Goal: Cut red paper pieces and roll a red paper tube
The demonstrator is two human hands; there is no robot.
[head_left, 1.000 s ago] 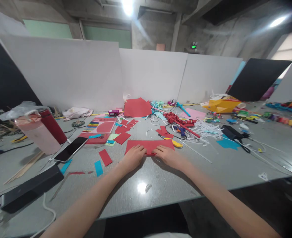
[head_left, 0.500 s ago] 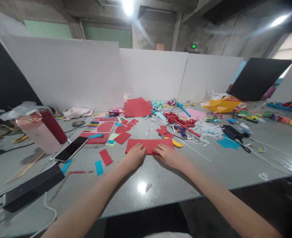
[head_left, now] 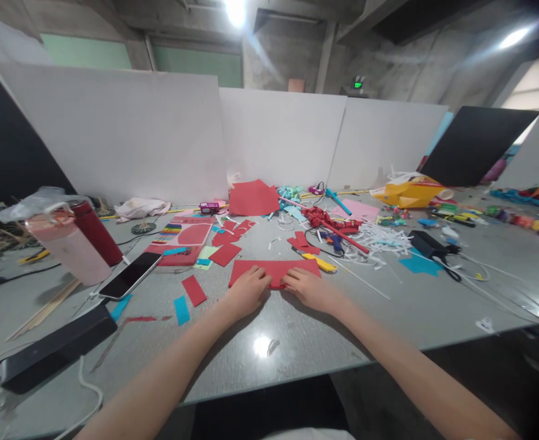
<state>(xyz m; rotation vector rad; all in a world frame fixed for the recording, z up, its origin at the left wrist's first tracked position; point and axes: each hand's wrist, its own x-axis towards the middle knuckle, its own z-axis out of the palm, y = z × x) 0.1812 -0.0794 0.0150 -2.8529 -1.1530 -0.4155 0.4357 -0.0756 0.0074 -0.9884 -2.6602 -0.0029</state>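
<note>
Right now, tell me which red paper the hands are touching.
The long red paper, with the left hand and the right hand both on its near edge; neither touches the other red pieces.

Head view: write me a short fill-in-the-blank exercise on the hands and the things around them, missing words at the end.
1. The left hand and the right hand both touch a piece of paper coloured ____.
2. The phone lies to the person's ____ of both hands.
3. Beside the small red strip near the left forearm lies a strip coloured ____.
4. The bottle next to the red flask is coloured ____.

Missing words: red; left; blue; pink.
</note>
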